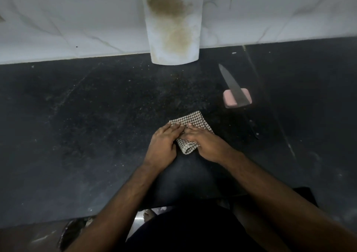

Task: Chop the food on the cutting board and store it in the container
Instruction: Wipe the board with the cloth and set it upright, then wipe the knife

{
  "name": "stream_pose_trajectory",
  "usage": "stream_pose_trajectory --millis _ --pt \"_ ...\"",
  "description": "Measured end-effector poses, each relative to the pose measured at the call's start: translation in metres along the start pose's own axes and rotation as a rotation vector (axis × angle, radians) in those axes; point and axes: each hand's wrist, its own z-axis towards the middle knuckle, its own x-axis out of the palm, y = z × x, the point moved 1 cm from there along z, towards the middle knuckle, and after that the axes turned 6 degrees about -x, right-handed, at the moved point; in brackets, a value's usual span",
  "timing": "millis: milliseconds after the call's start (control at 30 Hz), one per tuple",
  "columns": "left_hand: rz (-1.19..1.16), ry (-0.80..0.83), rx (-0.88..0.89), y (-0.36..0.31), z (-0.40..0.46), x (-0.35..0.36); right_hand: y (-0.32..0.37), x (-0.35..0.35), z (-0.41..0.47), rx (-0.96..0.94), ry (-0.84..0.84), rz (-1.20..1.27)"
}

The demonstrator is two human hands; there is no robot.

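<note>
On the dark countertop (81, 116), leaning against the wall: stained white cutting board (172, 24), upright, nothing on it. No food or container in view. Knife (232, 85) well right of it, blade resting on a pink block (229, 99). Checked cloth (190, 120) at centre; left hand (164, 143) and right hand (204, 141) both lie on it, fingers mostly straight, pressing it flat, not gripping. Risk: knife propped on the block could slip if bumped. No readable writing or brands.
</note>
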Motion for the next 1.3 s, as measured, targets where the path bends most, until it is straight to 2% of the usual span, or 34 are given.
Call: stream_pose_trajectory --millis 167,267,367,500,633,733,767,833,933,1000,1100,1200,1300 --pt "0.06 0.142 0.167 -0.037 0.015 0.025 -0.001 0.018 -0.052 0.21 -0.214 -0.009" --pt "0.135 0.193 0.283 -0.032 0.01 0.031 0.019 0.049 -0.068 0.338 -0.332 0.01" --pt "0.165 0.176 0.341 -0.008 -0.01 0.018 0.052 0.077 -0.062 0.404 -0.366 0.024" --pt "0.072 0.161 0.247 0.044 -0.056 -0.015 0.105 0.111 -0.036 0.356 -0.358 0.023" --pt "-0.02 0.095 0.108 0.096 -0.101 -0.049 0.146 0.135 -0.008 0.176 -0.262 0.06" --pt "-0.108 -0.04 0.02 0.118 -0.126 -0.07 0.163 0.125 0.008 0.07 -0.147 0.252" --pt "-0.151 -0.102 -0.002 0.12 -0.132 -0.074 0.163 0.117 0.011 0.118 -0.183 0.338" --pt "-0.281 -0.21 -0.034 0.12 -0.14 -0.078 0.161 0.096 0.018 0.216 -0.375 0.425" --pt "-0.454 -0.307 -0.111 0.109 -0.139 -0.079 0.147 0.058 0.021 0.187 -0.679 0.516" --pt "-0.489 -0.325 -0.155 0.105 -0.133 -0.075 0.131 0.031 0.018 0.175 -0.789 0.491" --pt "-0.506 -0.284 -0.199 0.1 -0.119 -0.064 0.09 0.015 0.015 0.194 -0.768 0.32" --pt "-0.493 -0.241 -0.233 0.091 -0.108 -0.055 0.048 0.03 0.023 0.322 -0.648 0.263" --pt "-0.482 -0.239 -0.258 0.088 -0.105 -0.052 0.04 0.054 0.041 0.303 -0.497 0.187"
